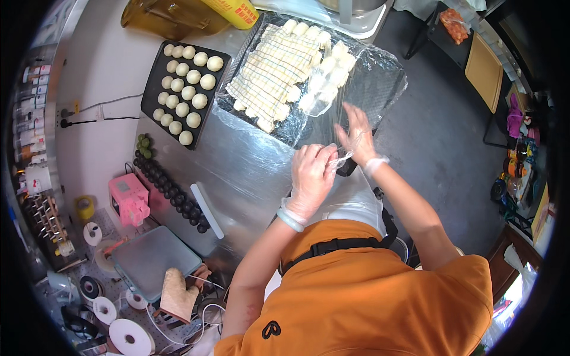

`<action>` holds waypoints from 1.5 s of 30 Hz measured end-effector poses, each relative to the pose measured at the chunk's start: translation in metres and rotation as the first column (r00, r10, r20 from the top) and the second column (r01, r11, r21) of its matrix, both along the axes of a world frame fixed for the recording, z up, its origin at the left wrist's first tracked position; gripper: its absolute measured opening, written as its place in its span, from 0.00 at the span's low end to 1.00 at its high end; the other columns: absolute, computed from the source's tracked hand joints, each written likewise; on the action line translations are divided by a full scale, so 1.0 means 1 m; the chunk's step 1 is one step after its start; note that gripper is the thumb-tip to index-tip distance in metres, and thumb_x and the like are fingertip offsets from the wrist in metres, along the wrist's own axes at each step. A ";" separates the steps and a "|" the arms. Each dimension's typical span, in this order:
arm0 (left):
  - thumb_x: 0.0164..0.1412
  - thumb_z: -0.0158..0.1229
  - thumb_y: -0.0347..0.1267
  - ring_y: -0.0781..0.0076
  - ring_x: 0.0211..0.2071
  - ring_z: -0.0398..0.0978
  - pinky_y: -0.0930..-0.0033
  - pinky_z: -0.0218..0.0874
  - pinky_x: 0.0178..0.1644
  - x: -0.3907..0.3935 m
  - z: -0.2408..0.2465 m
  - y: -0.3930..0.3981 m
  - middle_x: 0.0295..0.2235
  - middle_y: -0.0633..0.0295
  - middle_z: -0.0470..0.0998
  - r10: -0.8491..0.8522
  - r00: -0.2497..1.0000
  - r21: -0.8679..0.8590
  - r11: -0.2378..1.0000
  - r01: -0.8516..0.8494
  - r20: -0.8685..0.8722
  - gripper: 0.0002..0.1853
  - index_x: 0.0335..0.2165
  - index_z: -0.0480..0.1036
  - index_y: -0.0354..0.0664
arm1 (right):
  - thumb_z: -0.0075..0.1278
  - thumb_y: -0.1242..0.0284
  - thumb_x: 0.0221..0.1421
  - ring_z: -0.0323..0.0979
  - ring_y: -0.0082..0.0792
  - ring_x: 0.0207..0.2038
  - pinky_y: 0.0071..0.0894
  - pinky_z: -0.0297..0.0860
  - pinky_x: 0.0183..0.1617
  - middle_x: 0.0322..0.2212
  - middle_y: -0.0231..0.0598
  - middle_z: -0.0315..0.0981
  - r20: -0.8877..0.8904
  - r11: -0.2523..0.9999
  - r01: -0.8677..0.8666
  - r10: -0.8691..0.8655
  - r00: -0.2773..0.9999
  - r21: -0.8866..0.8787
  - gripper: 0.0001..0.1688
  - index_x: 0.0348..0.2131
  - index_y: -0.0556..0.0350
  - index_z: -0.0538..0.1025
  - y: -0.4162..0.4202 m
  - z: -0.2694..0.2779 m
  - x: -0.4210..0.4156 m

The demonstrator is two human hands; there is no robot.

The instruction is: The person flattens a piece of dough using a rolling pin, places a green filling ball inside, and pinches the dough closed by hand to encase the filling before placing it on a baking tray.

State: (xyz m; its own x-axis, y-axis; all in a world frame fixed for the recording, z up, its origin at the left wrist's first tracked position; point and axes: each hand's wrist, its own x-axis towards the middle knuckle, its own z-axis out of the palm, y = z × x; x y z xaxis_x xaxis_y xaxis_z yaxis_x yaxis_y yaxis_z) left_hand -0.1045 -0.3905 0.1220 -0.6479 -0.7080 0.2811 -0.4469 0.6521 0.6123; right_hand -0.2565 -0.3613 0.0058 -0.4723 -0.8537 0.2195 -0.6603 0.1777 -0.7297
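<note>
My left hand (311,178), in a clear plastic glove, has its fingers closed on a bunched edge of clear plastic film (340,158). Beside it on the right, my right hand (360,138), also gloved, is spread with the film against its palm and fingers; whether it grips the film I cannot tell. Beyond both hands lies a dark tray (378,89) partly covered with film. Rows of pale dough pieces (329,75) rest in it, most of them under a checked cloth (274,66). Left of that tray, a black baking tray (200,120) holds several rows of round dough balls (188,93).
A row of dark balls (171,189) and a white strip (207,210) lie on the metal table (240,164). A pink device (129,199), an oven mitt (177,293) and ribbon spools (130,338) are at lower left. A large oil bottle (173,20) stands at the back.
</note>
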 end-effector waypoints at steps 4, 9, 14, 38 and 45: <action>0.49 0.61 0.23 0.59 0.31 0.69 0.61 0.60 0.38 -0.001 0.001 0.002 0.30 0.60 0.72 0.009 1.000 0.001 1.000 -0.009 -0.009 0.12 0.36 0.77 0.41 | 0.61 0.74 0.43 0.62 0.53 0.52 0.46 0.60 0.56 0.49 0.52 0.63 -0.021 0.991 0.134 -0.134 0.991 -0.017 0.44 0.58 0.60 0.60 -0.046 -0.008 0.001; 0.48 0.61 0.23 0.60 0.32 0.69 0.61 0.60 0.38 -0.001 0.003 0.003 0.30 0.61 0.73 0.028 0.999 0.017 0.999 -0.028 -0.017 0.13 0.36 0.78 0.42 | 0.64 0.75 0.38 0.63 0.50 0.49 0.46 0.60 0.53 0.46 0.47 0.64 -0.116 0.989 0.144 -0.139 0.983 0.036 0.43 0.55 0.58 0.65 -0.055 -0.010 0.004; 0.48 0.62 0.23 0.60 0.32 0.69 0.62 0.60 0.38 -0.001 0.006 0.001 0.30 0.61 0.73 0.031 0.999 0.018 0.999 -0.030 -0.021 0.13 0.36 0.78 0.41 | 0.64 0.76 0.36 0.63 0.49 0.47 0.46 0.61 0.51 0.45 0.45 0.64 -0.170 0.991 0.134 -0.133 0.977 -0.001 0.39 0.51 0.57 0.67 -0.058 -0.017 0.002; 0.43 0.61 0.27 0.62 0.34 0.71 0.62 0.60 0.39 0.000 -0.057 0.016 0.31 0.60 0.73 -0.297 0.950 0.062 0.954 0.292 0.092 0.13 0.33 0.75 0.38 | 0.56 0.81 0.53 0.68 0.28 0.47 0.28 0.65 0.53 0.43 0.39 0.69 0.579 0.942 0.269 -0.336 0.743 0.202 0.23 0.49 0.60 0.70 0.107 0.047 -0.016; 0.50 0.61 0.33 0.59 0.39 0.72 0.61 0.61 0.44 0.032 -0.059 0.040 0.33 0.59 0.74 -0.373 0.896 0.298 0.907 0.298 0.240 0.15 0.36 0.75 0.36 | 0.55 0.84 0.53 0.68 0.29 0.46 0.28 0.66 0.53 0.46 0.39 0.67 0.470 0.981 0.194 -0.166 0.867 -0.012 0.24 0.51 0.63 0.69 0.083 0.096 -0.012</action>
